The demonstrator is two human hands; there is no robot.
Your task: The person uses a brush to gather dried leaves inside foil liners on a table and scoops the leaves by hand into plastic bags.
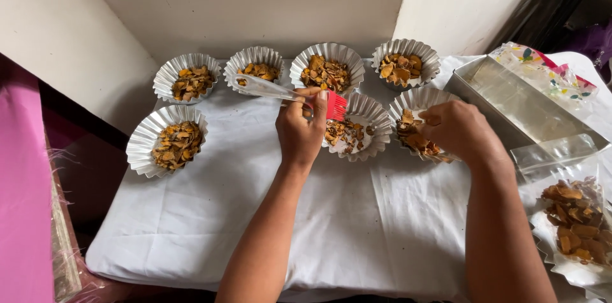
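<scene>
The left hand (pixel 299 131) has its fingers closed around a silicone pastry brush (pixel 287 94) with a clear handle and red bristles, held over a fluted foil cup (pixel 376 126) of dried orange-brown chips near the middle of the white-clothed surface (pixel 255 214). The right hand (pixel 459 129) pinches chips in the neighbouring foil cup (pixel 408 102), fingers narrow. The brush looks light and stiff-handled, best gripped mid-handle; the thin cups would crumple easily.

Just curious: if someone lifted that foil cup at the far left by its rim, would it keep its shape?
Probably not. The foil cup looks thin and pleated, so its rim would likely bend. It seems light, and the loose chips heaped inside could spill if it tips.
</scene>
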